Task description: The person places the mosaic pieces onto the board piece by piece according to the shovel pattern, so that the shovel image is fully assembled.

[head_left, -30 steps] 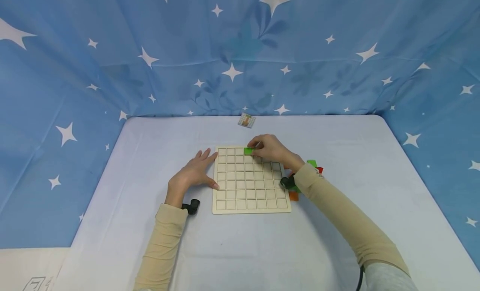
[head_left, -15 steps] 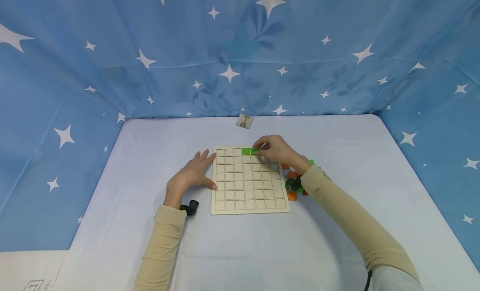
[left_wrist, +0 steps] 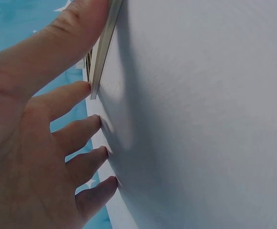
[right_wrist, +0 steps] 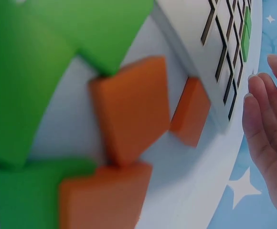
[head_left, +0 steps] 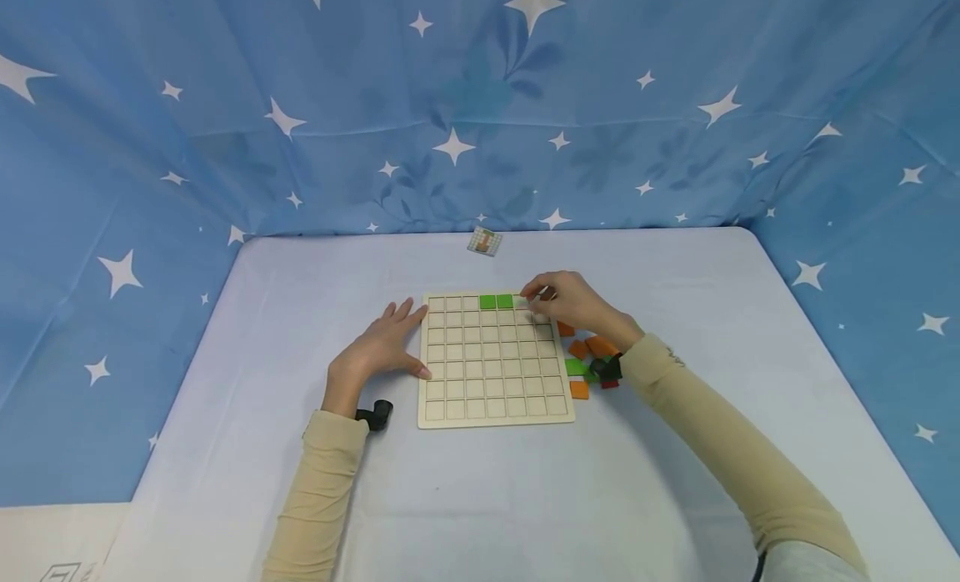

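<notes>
Orange tiles (right_wrist: 138, 107), green tiles (right_wrist: 24, 90) beside gridded board (right_wrist: 207, 59)

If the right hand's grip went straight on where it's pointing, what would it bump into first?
Probably the nearer green tile on the board, just ahead of the right hand's grip; height is unclear, so it might pass above.

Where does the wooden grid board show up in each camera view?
Head: grid board near the centre, slightly low.
Left wrist: only its edge, at the top, left of centre.
Right wrist: grid board at upper right, cut off by the top border.
Shared landmark: blue star-patterned cloth.
</notes>
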Demonstrator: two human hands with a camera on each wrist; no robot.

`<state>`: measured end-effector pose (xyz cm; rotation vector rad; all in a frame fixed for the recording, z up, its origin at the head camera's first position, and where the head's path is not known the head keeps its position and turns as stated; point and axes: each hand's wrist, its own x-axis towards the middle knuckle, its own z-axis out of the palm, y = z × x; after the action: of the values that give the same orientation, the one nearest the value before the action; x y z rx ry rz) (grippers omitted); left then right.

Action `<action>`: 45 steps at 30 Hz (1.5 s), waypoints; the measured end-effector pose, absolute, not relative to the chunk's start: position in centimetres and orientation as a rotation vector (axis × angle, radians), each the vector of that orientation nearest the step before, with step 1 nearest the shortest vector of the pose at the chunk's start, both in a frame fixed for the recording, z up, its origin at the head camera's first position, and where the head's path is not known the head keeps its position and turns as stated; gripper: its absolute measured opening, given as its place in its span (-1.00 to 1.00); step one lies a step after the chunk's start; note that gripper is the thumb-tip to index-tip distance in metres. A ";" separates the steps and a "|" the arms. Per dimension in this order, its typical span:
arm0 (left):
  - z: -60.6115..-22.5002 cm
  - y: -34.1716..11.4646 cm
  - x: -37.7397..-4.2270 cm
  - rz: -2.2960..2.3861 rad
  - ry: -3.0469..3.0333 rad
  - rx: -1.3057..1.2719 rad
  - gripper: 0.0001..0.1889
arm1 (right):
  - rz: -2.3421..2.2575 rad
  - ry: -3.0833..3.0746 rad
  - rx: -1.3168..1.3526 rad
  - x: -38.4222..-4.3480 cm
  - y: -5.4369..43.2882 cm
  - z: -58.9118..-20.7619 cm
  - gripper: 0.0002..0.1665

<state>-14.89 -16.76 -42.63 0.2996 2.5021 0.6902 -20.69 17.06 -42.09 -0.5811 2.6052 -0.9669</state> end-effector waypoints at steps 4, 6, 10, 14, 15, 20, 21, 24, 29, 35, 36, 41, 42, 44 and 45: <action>-42.7 -16.7 -14.9 0.693 2.503 0.307 0.20 | -0.967 2.618 -0.555 -20.4 18.0 -41.9 -0.70; -42.7 -16.8 -14.9 0.697 2.502 0.310 0.20 | -0.963 2.622 -0.546 -20.2 18.4 -41.9 -0.69; -42.6 -16.8 -15.0 0.700 2.497 0.303 0.21 | -0.938 2.632 -0.520 -19.9 19.4 -42.0 -0.68; -42.7 -16.7 -15.0 0.696 2.497 0.302 0.21 | -0.933 2.630 -0.470 -19.6 20.2 -42.0 -0.69; -42.7 -16.8 -15.0 0.697 2.497 0.301 0.21 | -0.933 2.630 -0.460 -19.5 20.4 -42.0 -0.69; -42.7 -16.8 -14.9 0.708 2.494 0.296 0.22 | -0.917 2.647 -0.430 -19.2 21.4 -42.2 -0.69; -42.7 -16.8 -14.8 0.709 2.495 0.300 0.22 | -0.912 2.650 -0.423 -19.2 21.5 -42.3 -0.69; -42.7 -16.9 -14.7 0.715 2.499 0.308 0.22 | -0.891 2.661 -0.415 -19.2 22.0 -42.5 -0.69; -42.6 -16.9 -14.7 0.715 2.505 0.312 0.21 | -0.860 2.671 -0.385 -19.0 22.9 -42.6 -0.69; -42.5 -16.7 -14.7 0.719 2.506 0.300 0.22 | -0.845 2.664 -0.305 -18.7 24.0 -42.4 -0.67; -42.5 -16.7 -14.7 0.718 2.506 0.300 0.22 | -0.840 2.666 -0.298 -18.7 24.3 -42.5 -0.67; -42.7 -16.7 -14.8 0.705 2.503 0.298 0.22 | -0.834 2.669 -0.262 -18.4 25.2 -42.6 -0.68; -42.8 -16.7 -14.8 0.704 2.501 0.295 0.22 | -0.833 2.671 -0.257 -18.3 25.4 -42.6 -0.68; -42.8 -16.7 -14.8 0.704 2.502 0.293 0.22 | -0.831 2.677 -0.254 -18.2 25.8 -42.6 -0.67; -42.8 -16.7 -14.8 0.702 2.502 0.293 0.22 | -0.830 2.682 -0.251 -18.2 26.0 -42.6 -0.68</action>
<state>-14.79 -16.67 -42.83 0.2932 2.5021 0.7019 -18.17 25.97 -42.58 -0.2511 2.6825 -0.8297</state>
